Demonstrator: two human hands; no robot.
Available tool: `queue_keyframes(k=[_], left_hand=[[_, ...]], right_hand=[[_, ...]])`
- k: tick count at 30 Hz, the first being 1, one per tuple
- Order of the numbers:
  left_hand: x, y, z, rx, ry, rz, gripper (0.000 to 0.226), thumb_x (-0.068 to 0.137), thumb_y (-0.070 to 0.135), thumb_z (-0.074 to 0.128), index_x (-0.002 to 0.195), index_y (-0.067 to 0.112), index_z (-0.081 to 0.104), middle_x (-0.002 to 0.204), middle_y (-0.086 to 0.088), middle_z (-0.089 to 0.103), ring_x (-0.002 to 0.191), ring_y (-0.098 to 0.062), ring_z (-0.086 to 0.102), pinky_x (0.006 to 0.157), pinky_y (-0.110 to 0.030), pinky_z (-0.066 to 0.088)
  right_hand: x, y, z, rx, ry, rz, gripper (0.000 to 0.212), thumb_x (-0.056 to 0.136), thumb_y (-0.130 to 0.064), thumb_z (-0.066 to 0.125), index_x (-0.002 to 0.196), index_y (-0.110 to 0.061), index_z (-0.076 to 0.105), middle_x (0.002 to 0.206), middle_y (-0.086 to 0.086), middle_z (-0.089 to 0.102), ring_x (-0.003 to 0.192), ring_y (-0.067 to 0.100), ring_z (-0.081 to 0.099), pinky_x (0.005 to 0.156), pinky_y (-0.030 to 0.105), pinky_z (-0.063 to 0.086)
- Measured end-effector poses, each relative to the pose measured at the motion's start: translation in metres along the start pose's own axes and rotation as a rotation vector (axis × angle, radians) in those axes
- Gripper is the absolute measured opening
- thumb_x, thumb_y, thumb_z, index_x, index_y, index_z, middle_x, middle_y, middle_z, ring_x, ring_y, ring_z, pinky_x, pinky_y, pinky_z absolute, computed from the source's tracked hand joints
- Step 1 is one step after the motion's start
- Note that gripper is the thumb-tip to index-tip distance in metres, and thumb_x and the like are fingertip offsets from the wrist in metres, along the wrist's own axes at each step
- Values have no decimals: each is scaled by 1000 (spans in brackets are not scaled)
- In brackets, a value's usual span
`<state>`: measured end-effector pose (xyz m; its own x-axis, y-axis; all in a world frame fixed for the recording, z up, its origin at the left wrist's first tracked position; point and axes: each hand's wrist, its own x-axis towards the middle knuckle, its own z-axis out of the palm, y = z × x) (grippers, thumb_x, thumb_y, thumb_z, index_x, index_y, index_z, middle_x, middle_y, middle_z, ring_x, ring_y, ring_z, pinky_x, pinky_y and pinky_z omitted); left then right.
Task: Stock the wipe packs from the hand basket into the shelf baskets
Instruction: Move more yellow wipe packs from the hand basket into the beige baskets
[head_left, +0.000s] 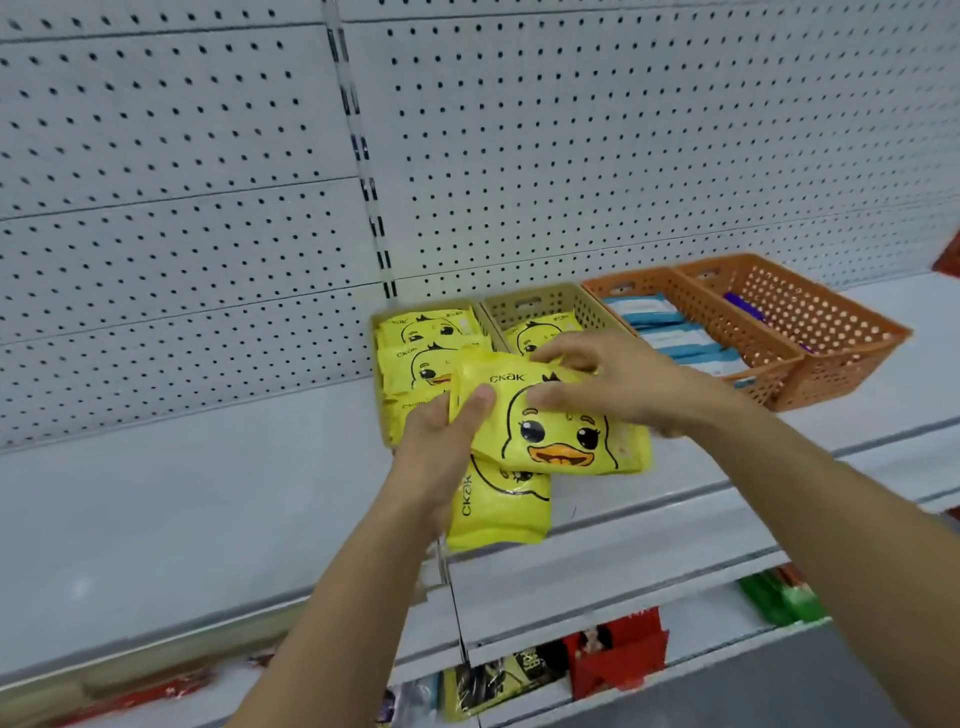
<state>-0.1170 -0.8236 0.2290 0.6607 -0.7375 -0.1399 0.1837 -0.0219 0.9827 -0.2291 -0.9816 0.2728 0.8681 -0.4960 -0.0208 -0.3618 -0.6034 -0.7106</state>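
My left hand (441, 447) grips two yellow duck-print wipe packs, thumb on the upper pack (556, 431); the lower pack (498, 509) hangs beneath it. My right hand (608, 384) curls its fingers over the upper pack's top edge and right side. Just behind, a beige shelf basket (382, 332) holds several of the same yellow packs. A second beige basket (550, 304) to its right holds at least one yellow pack. The hand basket is out of view.
Two orange baskets sit further right: one (691, 291) with blue-and-white packs, one (831, 322) with a purple item. White pegboard (208, 208) backs the shelf, and bare shelf surface (182, 509) lies to the left. Lower shelves hold red, green and yellow goods.
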Motion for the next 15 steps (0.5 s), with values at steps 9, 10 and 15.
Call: queue_keyframes(k=[9, 10, 15], left_hand=[[55, 20, 12, -144, 103, -100, 29, 94, 37, 59, 101, 11, 68, 88, -10, 76, 76, -26, 74, 57, -41, 60], [60, 22, 10, -147, 150, -97, 28, 94, 37, 58, 100, 12, 68, 85, -9, 76, 72, -25, 74, 53, -39, 58], [83, 32, 0, -207, 333, -94, 36, 95, 40, 55, 112, 11, 67, 98, -13, 75, 86, -32, 73, 67, -50, 60]], right_hand=[[74, 32, -52, 129, -174, 55, 49, 62, -55, 75, 92, -17, 68, 97, 8, 74, 87, 25, 72, 84, 44, 55], [83, 39, -59, 144, -154, 47, 50, 61, -54, 75, 93, -16, 68, 94, 8, 75, 85, 25, 72, 83, 45, 56], [142, 86, -99, 159, -39, 55, 35, 75, -31, 78, 100, -8, 69, 91, 14, 74, 75, 25, 71, 69, 35, 57]])
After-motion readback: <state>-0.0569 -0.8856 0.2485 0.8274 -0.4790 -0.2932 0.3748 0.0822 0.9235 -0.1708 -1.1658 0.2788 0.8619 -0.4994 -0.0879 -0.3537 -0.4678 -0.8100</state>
